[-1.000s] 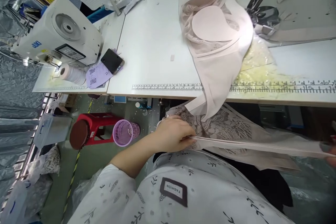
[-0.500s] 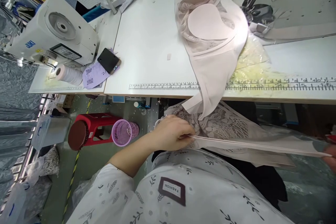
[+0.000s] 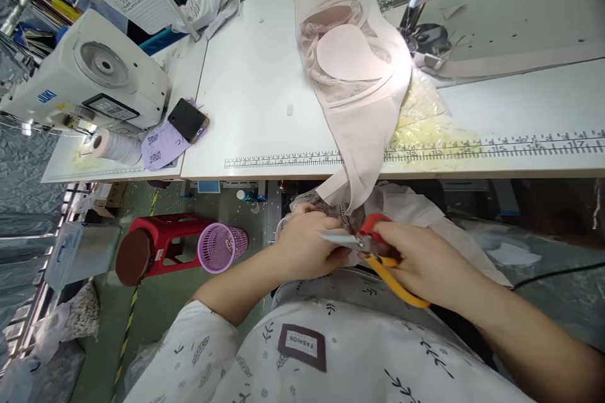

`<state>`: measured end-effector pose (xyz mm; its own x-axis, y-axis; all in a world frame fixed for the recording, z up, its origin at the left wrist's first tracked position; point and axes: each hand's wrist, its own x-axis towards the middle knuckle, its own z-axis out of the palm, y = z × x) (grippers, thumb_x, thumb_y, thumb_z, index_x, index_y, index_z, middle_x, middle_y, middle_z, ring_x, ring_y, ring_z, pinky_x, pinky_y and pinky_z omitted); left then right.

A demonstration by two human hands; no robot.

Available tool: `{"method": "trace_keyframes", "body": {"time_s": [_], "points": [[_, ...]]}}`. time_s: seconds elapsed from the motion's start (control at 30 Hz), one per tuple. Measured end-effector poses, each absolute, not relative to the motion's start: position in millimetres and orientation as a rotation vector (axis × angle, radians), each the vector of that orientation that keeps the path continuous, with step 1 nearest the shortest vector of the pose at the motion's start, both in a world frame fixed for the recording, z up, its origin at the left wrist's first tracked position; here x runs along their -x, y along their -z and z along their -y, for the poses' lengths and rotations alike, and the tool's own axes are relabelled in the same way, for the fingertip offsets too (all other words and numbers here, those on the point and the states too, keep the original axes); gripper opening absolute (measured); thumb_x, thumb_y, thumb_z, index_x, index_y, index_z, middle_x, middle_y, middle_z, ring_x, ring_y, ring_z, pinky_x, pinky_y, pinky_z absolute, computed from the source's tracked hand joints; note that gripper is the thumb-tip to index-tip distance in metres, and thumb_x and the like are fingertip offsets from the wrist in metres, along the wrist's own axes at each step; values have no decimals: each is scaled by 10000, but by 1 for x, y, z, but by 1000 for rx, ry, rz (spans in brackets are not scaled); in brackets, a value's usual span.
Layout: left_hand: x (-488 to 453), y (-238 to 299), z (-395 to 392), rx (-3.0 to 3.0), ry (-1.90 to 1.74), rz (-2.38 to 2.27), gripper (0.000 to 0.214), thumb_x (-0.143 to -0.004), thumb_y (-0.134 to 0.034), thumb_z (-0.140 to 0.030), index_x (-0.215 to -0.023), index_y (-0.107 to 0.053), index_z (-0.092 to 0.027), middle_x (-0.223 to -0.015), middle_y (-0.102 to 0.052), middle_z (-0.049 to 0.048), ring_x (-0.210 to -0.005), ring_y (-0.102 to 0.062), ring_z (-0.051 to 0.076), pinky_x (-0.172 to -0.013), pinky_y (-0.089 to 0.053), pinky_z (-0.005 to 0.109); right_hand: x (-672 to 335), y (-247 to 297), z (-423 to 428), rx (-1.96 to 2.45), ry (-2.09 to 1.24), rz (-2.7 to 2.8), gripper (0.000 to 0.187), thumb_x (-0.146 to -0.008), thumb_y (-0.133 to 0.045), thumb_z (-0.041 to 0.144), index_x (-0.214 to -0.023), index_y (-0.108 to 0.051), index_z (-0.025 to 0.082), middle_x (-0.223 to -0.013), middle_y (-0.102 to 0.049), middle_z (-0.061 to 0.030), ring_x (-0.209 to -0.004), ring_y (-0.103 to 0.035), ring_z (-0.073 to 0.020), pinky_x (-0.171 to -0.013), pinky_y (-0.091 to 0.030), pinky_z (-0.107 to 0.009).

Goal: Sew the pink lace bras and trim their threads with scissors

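Note:
My right hand (image 3: 420, 261) is wrapped round a pair of scissors (image 3: 397, 283) with one red and one orange handle. Their blades point left and reach my left hand (image 3: 309, 242). That hand is closed on the beige lace fabric (image 3: 347, 214) in my lap; its fingertips are partly hidden. More of the beige fabric (image 3: 406, 201) spreads to the right, under the scissors and right hand. Above, a beige bra (image 3: 352, 53) with moulded cups lies on the table, its tail hanging over the front edge.
A sewing machine's presser foot (image 3: 425, 44) stands right of the bra. A ruler strip (image 3: 283, 159) runs along the table edge. Left are a white sewing machine (image 3: 108, 75), a thread cone (image 3: 116, 146) and a phone (image 3: 188, 119). A red stool (image 3: 165, 239) and purple basket (image 3: 222, 247) stand on the floor.
My right hand has come in from the far right with the scissors, whose blades are now at my left hand. The fabric strip is no longer stretched out between the hands.

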<state>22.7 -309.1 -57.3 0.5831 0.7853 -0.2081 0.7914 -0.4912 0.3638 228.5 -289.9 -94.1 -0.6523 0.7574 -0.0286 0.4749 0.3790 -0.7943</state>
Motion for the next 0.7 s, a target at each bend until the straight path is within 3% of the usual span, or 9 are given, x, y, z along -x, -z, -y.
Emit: {"method": "trace_keyframes", "body": {"time_s": [0.2,0.33,0.5,0.6,0.7], "points": [[2,39,310,-2535,203,-1339,276,-920,-451,-356,-817,-650,-194,-745,-653,38,-774,-545,197,-909,-296,469,-214,94,284,1143,-1253,2241,303,-774,-485,380,-599,-283,237,-503,-385,31,-439,-357,-116,-406,-300,-227],[31,29,312,-2525,177,-1367,226,-923,-430,-267,-976,-629,-176,-860,-667,60,-845,-575,207,-892,-366,424,-221,92,283,1160,-1301,2260,252,-765,-460,340,-603,-297,237,-523,-412,15,-452,-376,-125,-410,-319,-237],[52,32,320,-2343,-94,-1426,238,-871,-396,-144,-1003,-591,-173,-892,-691,53,-834,-621,175,-901,-450,376,-222,102,285,1170,-1284,2244,223,-740,-465,318,-612,-300,239,-517,-372,23,-451,-374,-131,-402,-296,-238],[58,39,324,-2175,-409,-1428,185,-889,-435,-206,-950,-610,-198,-935,-704,53,-873,-639,160,-992,-433,401,-222,105,286,1167,-1288,2225,225,-742,-473,328,-619,-308,238,-514,-396,22,-452,-379,-132,-406,-298,-239],[62,42,324,-1898,-567,-1228,179,-880,-538,-333,-821,-652,-207,-869,-714,67,-888,-645,175,-970,-460,398,-223,106,287,1169,-1313,2223,221,-746,-469,328,-628,-305,237,-551,-468,5,-470,-414,-136,-419,-323,-242]]}}
